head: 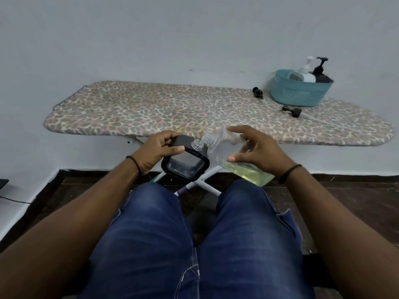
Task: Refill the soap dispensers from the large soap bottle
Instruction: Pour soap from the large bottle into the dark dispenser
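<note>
My left hand [156, 151] grips a square black-framed soap dispenser [185, 161] with its pump off and its clear threaded neck bare. My right hand [258, 151] holds the large clear soap bottle [228, 155], tipped toward the left. The bottle's open mouth sits right beside the dispenser's neck. Yellow-green soap [251, 173] pools in the lower right end of the bottle. Both are held in the air above my knees, in front of the ironing board.
A leopard-print ironing board [172, 111] stands against the wall. At its right end a teal basket [300, 91] holds a white dispenser [304, 71] and a black dispenser [320, 71]. Two black pump heads [258, 92] [292, 111] lie on the board beside it.
</note>
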